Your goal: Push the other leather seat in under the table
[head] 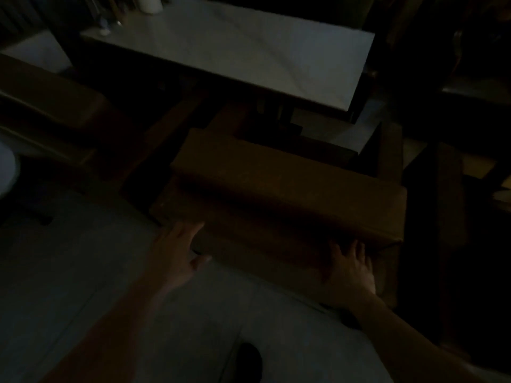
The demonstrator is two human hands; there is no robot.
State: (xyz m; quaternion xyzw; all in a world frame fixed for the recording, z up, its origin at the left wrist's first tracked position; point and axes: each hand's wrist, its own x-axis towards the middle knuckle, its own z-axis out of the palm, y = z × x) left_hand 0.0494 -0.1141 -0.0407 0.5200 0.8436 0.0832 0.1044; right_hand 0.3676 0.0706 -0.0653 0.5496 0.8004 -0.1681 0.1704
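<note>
Hands [177, 252] [351, 268] press straight fingers against the brown chair's [290, 194] near edge, pale floor [69, 272] beside

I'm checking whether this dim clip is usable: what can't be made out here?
- Right hand: fingertips lost in shadow against the brown chair, head view.
- Left hand: contact with the chair blurred by darkness.
- White cylinder on the table: cut by the top edge.

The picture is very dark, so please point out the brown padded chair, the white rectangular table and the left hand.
brown padded chair [290, 189]: head view, backrest top.
white rectangular table [249, 53]: head view, bare top.
left hand [177, 250]: head view, back of hand.
</note>
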